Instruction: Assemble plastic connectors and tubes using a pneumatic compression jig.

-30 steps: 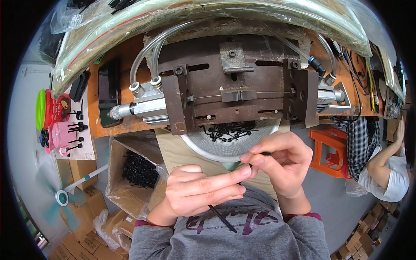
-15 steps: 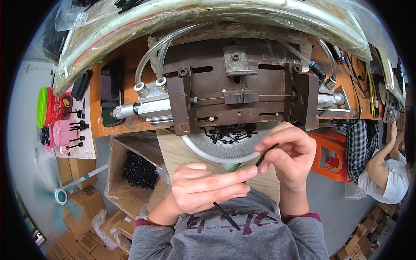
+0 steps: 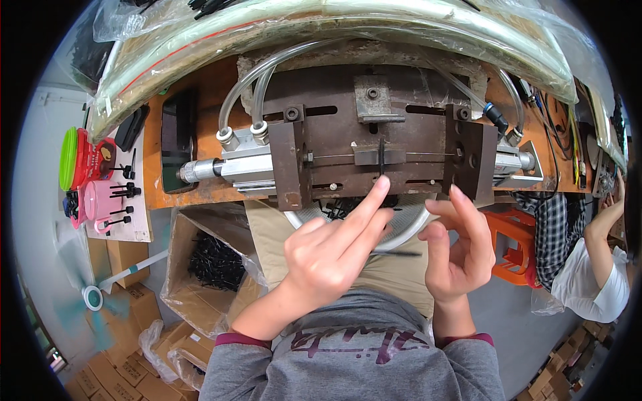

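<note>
My left hand [image 3: 328, 254] reaches up to the metal fixture [image 3: 334, 140], its index finger stretched out. The fingertip meets the lower end of a thin black rod [image 3: 382, 154], which lies upright across the small grey block [image 3: 364, 156] in the middle. A second black rod [image 3: 404, 253] sticks out to the right from under the same hand, held by the folded fingers, with its other end hidden. To the right, my right hand [image 3: 461, 250] is raised, its fingers bent and apart, with nothing seen between them.
Below the fixture sits a pale mesh basket [image 3: 420, 224] with black pieces. An open carton [image 3: 177, 274] of black pieces stands at left. Air cylinders [image 3: 247, 164] with clear hoses flank the fixture. An orange stool [image 3: 505, 244] and another person [image 3: 588, 281] are at right.
My left hand has moved up to the fixture, and a black rod now lies on the grey block. My right hand has let go of the rod it pinched and moved slightly down and right.
</note>
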Available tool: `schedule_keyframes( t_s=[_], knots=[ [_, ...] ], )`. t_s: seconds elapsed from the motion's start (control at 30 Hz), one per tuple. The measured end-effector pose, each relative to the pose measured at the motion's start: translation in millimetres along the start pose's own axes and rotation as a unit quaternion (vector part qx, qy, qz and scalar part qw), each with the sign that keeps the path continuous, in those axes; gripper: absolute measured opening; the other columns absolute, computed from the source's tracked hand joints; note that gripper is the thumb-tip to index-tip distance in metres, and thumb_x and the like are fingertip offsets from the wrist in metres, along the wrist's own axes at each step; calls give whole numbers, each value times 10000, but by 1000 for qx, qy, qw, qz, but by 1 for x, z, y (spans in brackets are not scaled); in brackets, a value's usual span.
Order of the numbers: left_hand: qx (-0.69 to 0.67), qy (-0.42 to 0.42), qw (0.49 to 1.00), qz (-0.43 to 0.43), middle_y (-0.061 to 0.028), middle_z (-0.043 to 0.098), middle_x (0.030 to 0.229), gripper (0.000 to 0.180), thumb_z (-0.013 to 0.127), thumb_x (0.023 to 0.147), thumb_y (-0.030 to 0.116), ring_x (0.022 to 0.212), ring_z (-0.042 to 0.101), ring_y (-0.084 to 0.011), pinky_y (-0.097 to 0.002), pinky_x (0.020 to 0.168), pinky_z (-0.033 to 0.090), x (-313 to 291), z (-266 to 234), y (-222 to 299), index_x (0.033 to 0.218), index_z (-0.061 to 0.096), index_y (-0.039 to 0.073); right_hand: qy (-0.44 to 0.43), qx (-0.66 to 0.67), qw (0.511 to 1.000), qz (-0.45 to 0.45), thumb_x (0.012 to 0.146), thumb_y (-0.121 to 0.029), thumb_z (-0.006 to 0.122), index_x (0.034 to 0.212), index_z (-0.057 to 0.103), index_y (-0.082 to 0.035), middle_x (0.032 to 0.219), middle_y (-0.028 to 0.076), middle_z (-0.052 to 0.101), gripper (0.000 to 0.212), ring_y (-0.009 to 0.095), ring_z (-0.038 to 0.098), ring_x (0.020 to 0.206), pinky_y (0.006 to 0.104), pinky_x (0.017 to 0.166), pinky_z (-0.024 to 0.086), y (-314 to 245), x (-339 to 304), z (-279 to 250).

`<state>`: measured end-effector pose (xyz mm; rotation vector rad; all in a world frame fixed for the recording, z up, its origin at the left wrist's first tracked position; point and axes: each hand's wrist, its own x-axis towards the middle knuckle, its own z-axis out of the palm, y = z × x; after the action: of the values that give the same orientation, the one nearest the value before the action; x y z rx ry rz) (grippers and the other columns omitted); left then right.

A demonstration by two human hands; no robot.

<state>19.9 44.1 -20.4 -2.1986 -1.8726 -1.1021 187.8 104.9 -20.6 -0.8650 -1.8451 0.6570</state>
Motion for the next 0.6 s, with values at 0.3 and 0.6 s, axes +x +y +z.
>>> schedule_keyframes(
  t_s=[0.3,0.6],
  knots=[
    [49,-23,998,-25,-69,704,1144,223,788,684,102,528,577,-79,-229,444,350,15,3,3,895,732,56,-12,12,1000,-23,817,53,639,1144,597,77,853,169,712,330,179,659,652,265,600,516,7,-16,-15],
    [44,-27,998,-28,-71,696,1162,231,790,688,113,524,586,-90,-229,449,372,15,3,2,903,727,54,-67,303,924,224,852,-82,676,1212,549,123,964,200,678,433,164,670,746,261,680,531,-1,-8,-10]
  ],
)
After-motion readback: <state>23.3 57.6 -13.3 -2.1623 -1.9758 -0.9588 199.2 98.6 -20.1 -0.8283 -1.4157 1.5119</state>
